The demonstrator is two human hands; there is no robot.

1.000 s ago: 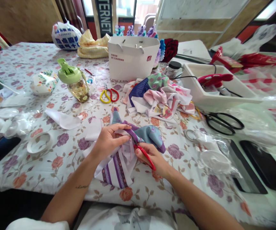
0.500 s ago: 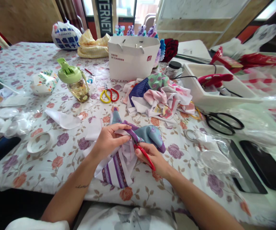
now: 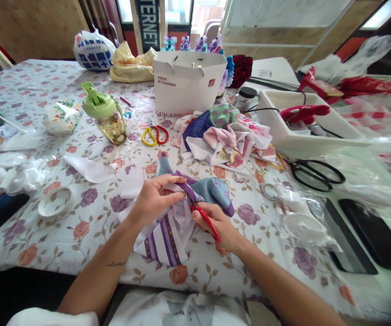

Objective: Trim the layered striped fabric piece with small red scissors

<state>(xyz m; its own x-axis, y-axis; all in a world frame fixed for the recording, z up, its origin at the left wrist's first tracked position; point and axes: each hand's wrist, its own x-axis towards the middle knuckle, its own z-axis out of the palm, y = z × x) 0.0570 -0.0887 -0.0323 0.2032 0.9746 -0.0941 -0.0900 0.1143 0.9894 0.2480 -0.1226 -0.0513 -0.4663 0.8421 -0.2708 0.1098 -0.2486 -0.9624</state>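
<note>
A soft, light printed cotton piece (image 3: 178,222), purple-and-white striped at the near end and blue with a floral print at the far end, lies bunched on the floral tablecloth (image 3: 80,235), directly in front of the person and toward the near table edge. Its long axis is judged to run away from the body, from the striped corner up to a narrow blue tip (image 3: 163,165) pointing at the far side of the table. The cloth is expected to be limp and prone to slipping, so hold is best taken close to the working point, where the folds gather. The left hand (image 3: 154,199) is laid over a purple-edged fold, its fingers held together and clamped on the cloth. The right hand (image 3: 216,224) grips red-handled scissors (image 3: 206,222), fingers curled closed around them. The red handle slants up and to the left into the fabric, and the blades are hidden. A heap of printed fabric scraps (image 3: 224,136) is placed farther off, with black-handled scissors (image 3: 312,175) to its right.
</note>
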